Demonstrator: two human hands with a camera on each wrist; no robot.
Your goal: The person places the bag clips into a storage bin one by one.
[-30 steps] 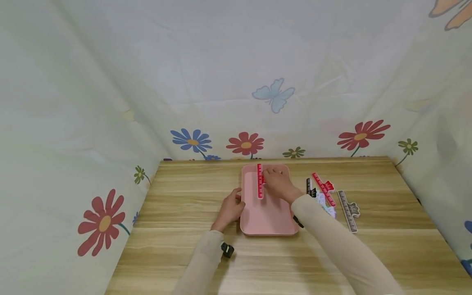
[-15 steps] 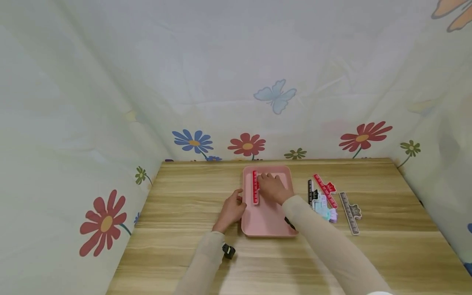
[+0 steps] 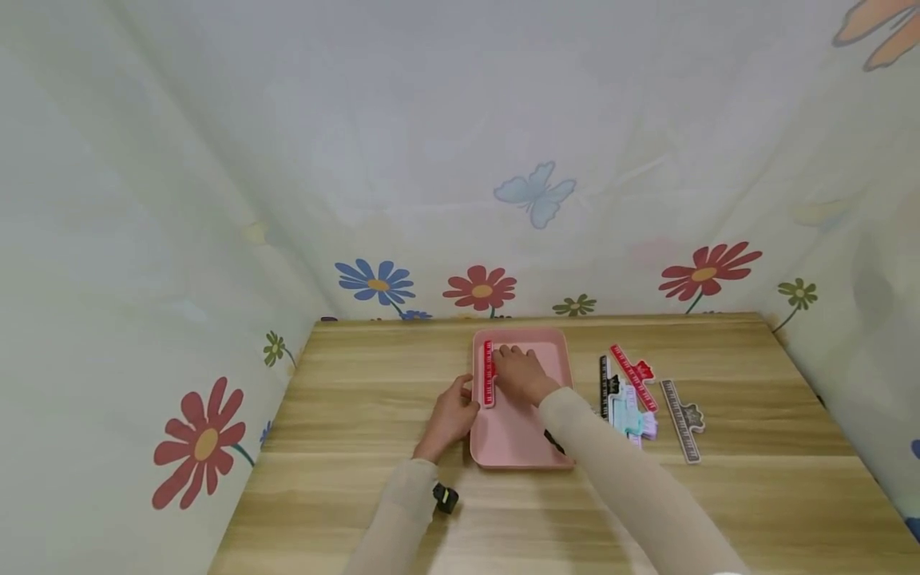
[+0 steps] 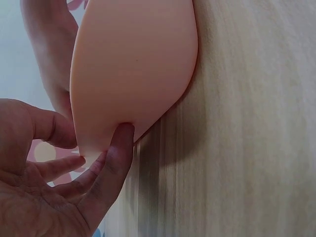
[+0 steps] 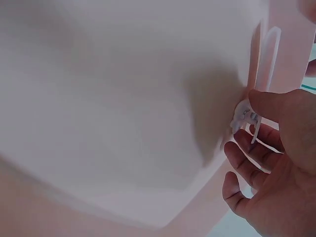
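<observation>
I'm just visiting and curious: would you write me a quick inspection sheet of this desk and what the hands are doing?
Surface: wooden table, light grain.
Job's things: pink tray with a red ruler clip lying along its left side.
Clutter: more ruler clips in red, black, grey and pastel, right of the tray.
Grippers: right hand touches the red ruler clip; left hand rests against the tray's left edge.
Cables: nothing seen.
Surroundings: flower and butterfly curtain on three sides.
</observation>
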